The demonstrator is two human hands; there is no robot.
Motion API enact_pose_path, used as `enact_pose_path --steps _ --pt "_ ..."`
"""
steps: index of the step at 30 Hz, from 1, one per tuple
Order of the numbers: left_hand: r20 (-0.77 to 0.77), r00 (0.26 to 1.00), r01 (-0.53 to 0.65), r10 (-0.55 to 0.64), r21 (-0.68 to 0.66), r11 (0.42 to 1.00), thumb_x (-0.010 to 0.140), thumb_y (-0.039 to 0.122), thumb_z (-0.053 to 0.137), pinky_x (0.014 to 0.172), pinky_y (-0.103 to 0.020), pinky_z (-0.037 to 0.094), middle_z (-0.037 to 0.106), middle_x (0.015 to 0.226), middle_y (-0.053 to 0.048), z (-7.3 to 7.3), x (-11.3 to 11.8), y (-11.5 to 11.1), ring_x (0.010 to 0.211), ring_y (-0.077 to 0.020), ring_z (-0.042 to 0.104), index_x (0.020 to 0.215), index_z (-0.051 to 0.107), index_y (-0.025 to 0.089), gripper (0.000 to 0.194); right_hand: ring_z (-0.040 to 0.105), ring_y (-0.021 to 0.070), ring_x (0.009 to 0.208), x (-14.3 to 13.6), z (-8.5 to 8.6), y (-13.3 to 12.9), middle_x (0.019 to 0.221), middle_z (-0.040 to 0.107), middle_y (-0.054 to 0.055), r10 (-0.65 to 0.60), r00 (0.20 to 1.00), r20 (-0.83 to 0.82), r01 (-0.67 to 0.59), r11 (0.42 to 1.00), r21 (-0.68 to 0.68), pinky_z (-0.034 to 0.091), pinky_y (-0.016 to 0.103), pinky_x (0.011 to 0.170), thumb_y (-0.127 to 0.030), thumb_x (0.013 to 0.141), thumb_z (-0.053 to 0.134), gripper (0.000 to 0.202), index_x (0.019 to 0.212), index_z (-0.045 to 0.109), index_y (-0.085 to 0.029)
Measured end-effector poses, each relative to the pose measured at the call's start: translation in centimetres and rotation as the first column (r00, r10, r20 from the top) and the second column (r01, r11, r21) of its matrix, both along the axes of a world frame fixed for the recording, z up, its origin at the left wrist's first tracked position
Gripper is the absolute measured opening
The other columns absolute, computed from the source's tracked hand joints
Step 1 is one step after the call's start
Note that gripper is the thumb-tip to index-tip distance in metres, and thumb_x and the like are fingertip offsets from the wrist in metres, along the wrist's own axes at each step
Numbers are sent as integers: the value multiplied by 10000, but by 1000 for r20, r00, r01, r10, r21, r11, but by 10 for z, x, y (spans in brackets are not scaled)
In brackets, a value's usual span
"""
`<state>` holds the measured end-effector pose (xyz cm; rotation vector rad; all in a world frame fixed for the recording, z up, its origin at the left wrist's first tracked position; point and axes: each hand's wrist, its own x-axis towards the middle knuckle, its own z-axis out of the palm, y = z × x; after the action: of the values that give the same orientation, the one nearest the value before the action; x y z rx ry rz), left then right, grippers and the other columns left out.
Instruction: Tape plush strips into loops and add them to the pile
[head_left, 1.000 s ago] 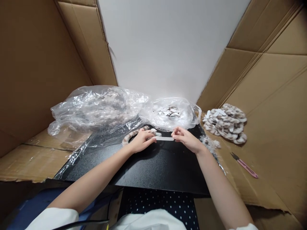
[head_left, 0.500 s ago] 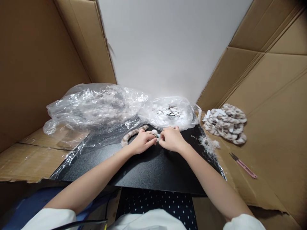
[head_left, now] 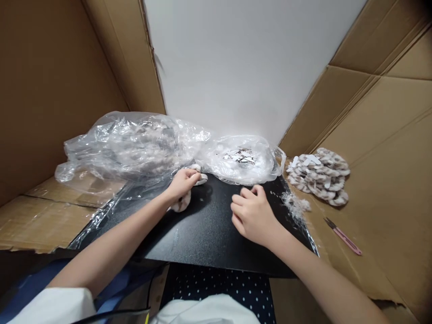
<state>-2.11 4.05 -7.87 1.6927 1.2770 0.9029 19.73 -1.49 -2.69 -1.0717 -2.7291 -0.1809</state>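
Observation:
My left hand [head_left: 184,182] is closed on a furry brown-and-white strip [head_left: 182,203], lifted over the left part of the black table. A pale flat end of it shows past my fingertips, and a furry loop hangs below the hand. My right hand [head_left: 253,211] is apart from it, over the right part of the table, with curled fingers. Whether anything small sits between its thumb and forefinger is hidden. Behind it lies an open clear bag [head_left: 270,168] holding white and dark small pieces.
A large clear bag of furry pieces [head_left: 135,148] fills the back left. On the cardboard at right are a pile of furry strips [head_left: 324,175] with white tags and pink-handled snips [head_left: 347,239]. Loose fluff [head_left: 295,204] lies at the black table's [head_left: 209,238] right edge.
My hands have parted. The left one has moved left and up with the furry strip, and the right one has moved right and nearer to me.

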Motion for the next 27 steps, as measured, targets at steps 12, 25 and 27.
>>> enact_pose_path --steps 12,25,27 --pt "-521 828 318 -206 134 939 978 408 306 1023 -495 265 614 1162 -83 -8 -7 -4 1158 -269 479 1171 629 228 417 564 199 931 34 -30 36 950 585 44 -254 634 -730 -205 855 -476 422 362 857 -312 838 613 102 875 646 -223" --pt "178 892 451 -416 -278 848 809 307 437 552 -251 392 458 721 -6 14 20 -17 617 -133 444 817 482 217 100 620 201 1049 5 -49 38 1100 645 51 -244 385 -890 -463 784 -415 455 471 991 -270 821 678 1100 1473 -204 -351" --pt "297 880 456 -370 -313 833 765 267 460 551 -238 377 420 723 3 8 28 -18 612 -118 408 811 434 219 71 636 192 990 4 -56 37 1053 646 38 -289 346 -893 -478 765 -433 495 443 941 -261 797 705 1143 1469 -215 -355"
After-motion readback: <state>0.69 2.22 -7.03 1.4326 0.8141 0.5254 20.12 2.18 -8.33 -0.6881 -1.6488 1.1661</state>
